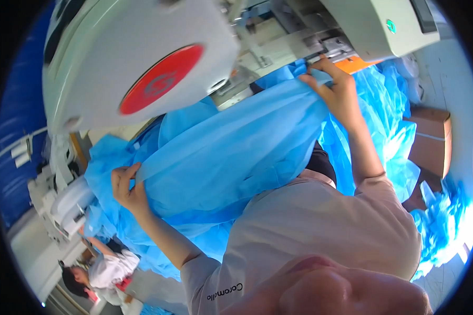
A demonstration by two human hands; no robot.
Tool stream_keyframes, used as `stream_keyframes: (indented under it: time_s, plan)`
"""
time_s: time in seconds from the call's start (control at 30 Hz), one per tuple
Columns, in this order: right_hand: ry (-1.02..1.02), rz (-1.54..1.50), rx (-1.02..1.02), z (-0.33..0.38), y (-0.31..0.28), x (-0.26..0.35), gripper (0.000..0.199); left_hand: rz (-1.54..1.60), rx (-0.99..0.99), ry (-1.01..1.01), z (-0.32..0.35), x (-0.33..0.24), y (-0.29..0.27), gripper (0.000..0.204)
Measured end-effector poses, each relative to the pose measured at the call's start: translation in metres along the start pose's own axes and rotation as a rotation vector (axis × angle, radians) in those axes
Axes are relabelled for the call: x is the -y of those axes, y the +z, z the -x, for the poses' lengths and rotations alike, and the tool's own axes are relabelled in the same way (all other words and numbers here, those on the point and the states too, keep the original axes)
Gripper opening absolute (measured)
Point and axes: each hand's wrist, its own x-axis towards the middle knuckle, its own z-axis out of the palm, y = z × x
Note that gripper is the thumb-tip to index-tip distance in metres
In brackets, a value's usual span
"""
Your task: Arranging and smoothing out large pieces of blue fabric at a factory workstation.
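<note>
A thin, light-blue fabric sheet (231, 147) is stretched slantwise in front of my body, below a white sewing machine (94, 68). My left hand (129, 188) pinches its lower left edge between thumb and fingers. Up at the right, my right hand (337, 92) grips the other end of the sheet between thumb and forefinger, close to the metal needle area of the machine (331, 47). Folds of the sheet sag between my two hands and hang over my lap. The cloth's far edge passes under the machine and is partly hidden.
More blue fabric (378, 105) is heaped on the right, beside a brown cardboard box (431, 139). Another blue pile (441, 226) lies on the floor at lower right. At lower left a co-worker in white (113, 270) sits near another machine (63, 210).
</note>
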Motion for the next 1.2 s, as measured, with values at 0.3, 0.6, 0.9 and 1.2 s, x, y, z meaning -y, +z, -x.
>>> stream_keyframes:
  time_s: [0.3,0.6,0.9,1.2]
  plan:
    - [-0.163,0.569,-0.317,-0.016,-0.015,-0.03,0.02,-0.134,0.182,-0.015,-0.015,-0.053,0.078,0.016]
    - [-0.227,0.43,-0.31,-0.031,-0.016,-0.042,0.019,-0.144,-0.027,-0.112,0.004,-0.051,0.083,0.024]
    - [-0.325,0.279,-0.441,-0.023,-0.017,-0.016,0.023,-0.187,1.018,-0.323,0.027,-0.059,0.056,0.015]
    - [-0.187,0.482,-0.476,-0.041,-0.068,0.028,0.063,-0.214,0.838,-0.287,0.017,-0.086,0.063,0.031]
